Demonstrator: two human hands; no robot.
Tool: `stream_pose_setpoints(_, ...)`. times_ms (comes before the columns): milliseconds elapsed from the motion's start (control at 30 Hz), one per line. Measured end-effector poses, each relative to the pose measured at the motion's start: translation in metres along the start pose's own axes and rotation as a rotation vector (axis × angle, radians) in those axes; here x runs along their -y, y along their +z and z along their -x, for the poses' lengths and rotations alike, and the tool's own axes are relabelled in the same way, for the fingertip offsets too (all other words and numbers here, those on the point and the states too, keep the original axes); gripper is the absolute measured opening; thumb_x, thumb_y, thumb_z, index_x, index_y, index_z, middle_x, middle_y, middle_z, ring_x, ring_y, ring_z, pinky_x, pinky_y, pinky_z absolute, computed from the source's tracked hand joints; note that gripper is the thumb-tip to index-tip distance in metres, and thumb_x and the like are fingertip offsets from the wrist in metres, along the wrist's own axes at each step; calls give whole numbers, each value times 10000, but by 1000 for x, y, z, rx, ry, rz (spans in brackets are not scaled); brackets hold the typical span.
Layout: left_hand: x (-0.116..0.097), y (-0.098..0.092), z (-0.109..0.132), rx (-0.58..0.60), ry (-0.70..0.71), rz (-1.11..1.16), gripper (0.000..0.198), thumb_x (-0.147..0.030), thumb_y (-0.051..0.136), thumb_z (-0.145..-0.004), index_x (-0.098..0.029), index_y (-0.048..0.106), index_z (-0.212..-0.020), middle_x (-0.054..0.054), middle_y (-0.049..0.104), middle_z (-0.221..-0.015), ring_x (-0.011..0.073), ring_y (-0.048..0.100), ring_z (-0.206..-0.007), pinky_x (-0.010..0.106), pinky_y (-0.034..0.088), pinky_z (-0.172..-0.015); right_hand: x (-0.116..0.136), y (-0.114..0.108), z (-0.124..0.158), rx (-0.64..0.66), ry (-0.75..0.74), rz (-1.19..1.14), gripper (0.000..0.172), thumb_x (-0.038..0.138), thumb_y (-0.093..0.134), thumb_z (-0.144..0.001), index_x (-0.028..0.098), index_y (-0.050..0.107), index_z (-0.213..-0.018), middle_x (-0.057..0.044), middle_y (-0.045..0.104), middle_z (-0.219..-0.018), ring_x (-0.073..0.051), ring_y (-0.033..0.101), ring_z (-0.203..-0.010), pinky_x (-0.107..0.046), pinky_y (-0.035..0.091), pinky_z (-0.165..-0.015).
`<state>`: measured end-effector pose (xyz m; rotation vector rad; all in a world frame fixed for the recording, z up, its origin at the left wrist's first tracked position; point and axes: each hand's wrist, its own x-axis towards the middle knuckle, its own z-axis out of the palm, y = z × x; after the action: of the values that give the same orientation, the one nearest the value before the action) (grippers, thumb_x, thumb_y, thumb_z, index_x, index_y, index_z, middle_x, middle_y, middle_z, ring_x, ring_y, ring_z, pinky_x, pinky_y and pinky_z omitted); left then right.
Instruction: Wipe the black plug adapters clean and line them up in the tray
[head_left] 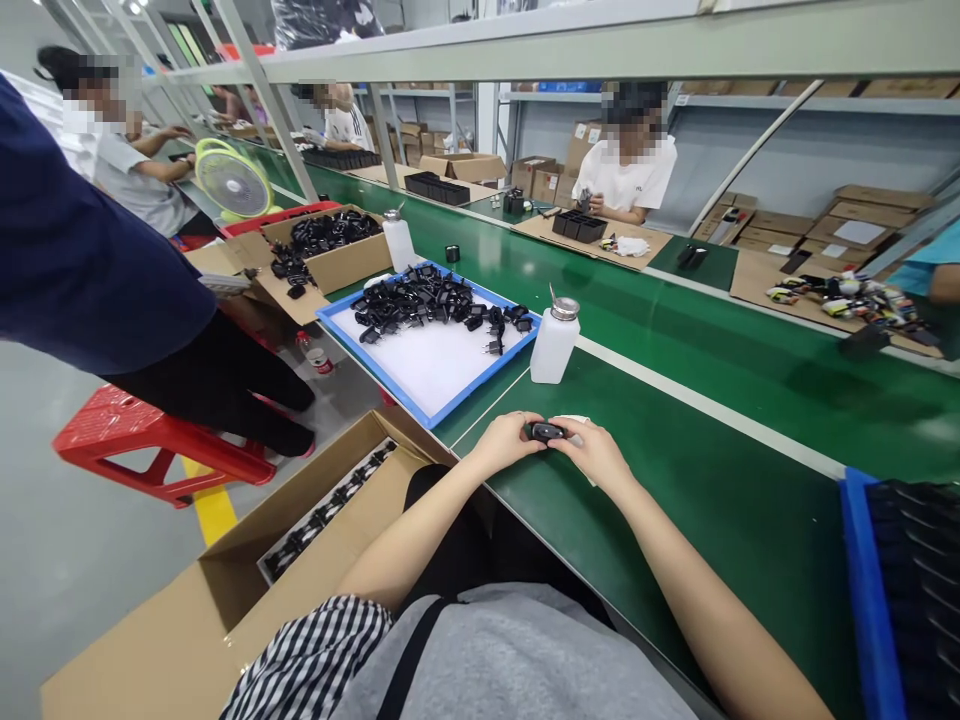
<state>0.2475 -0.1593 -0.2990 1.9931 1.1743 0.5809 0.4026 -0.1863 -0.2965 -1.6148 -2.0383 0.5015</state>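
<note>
Between my two hands is a small black device with a glossy face (546,431); its exact kind is too small to tell. My left hand (513,440) pinches its left end, and my right hand (592,446) grips the right end. Under the right hand lies a white cloth (576,421), partly covered. Just beyond my hands stands a white dispenser bottle (555,345) with a metal top. To the left, a blue-rimmed tray (442,408) with a white bottom bears a heap of black plug adapters (424,303).
A blue crate (862,560) of black parts stands at the right. By my left side is an open cardboard box (315,530). Further left are a red stool (150,440) and a standing person (82,240). Across the green bench (720,420), a co-worker (626,165) handles parts.
</note>
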Motion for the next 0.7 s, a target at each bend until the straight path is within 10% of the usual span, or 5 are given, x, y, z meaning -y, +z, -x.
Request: stream_pose_setpoints(700,-44,-15,-17,210,-182,-509,215,-244,642,-561,-138,627,-748,107,619,-735,243,576,-724,290,431,-595,9,-26,-30,367,-55,223,257,215,583,-608,241,611,-862,-25,615,-853,-212,552,-806,-294,420,-666)
